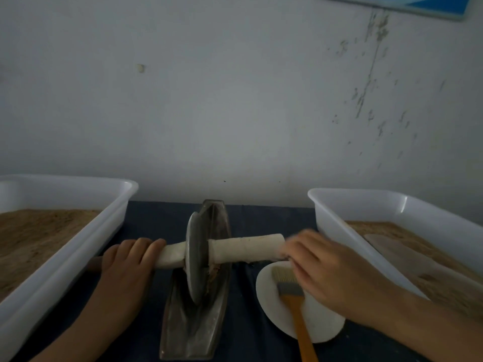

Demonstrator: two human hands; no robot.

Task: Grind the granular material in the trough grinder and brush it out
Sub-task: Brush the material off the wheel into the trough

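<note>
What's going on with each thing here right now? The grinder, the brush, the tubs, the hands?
Trough grinder: flat on the dark cloth, brown material inside by the wheel.
Grinding wheel: upright in the trough, on its wrapped axle.
Left hand: grips the axle's left end.
Right hand: at the axle's right end, blurred.
Brush: lying unused on the white plate.
Left tub: holds brown granules.
Right tub: holds brown granules.

My workplace, a plain workshop or craft room: a dark-covered bench [261, 218] set against a stained, flaking white wall [235, 100], with two white plastic tubs [78, 246] [339, 226] of brown granular material flanking a metal trough grinder [193, 322].
</note>
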